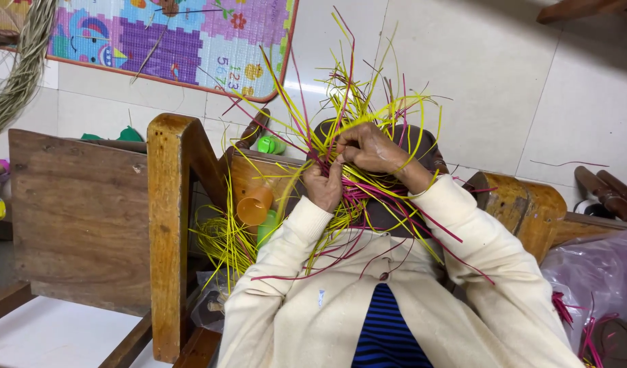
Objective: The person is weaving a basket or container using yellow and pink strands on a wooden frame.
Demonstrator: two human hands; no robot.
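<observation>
- 1 wooden chair frame (170, 225) stands at the left, on the white tiled floor (504, 82).
- 1 colourful play mat (184, 37) lies on that floor above it.
- 1 tangle of yellow and magenta strips (357, 116), too many to count, fans out over a dark rounded form (409, 140).
- 2 hands work in it: the left hand (325, 185) clenched on strips, the right hand (369, 148) pinching strips just above.
- 1 orange cup (255, 205) sits beside 2 green plastic pieces (271, 144).
</observation>
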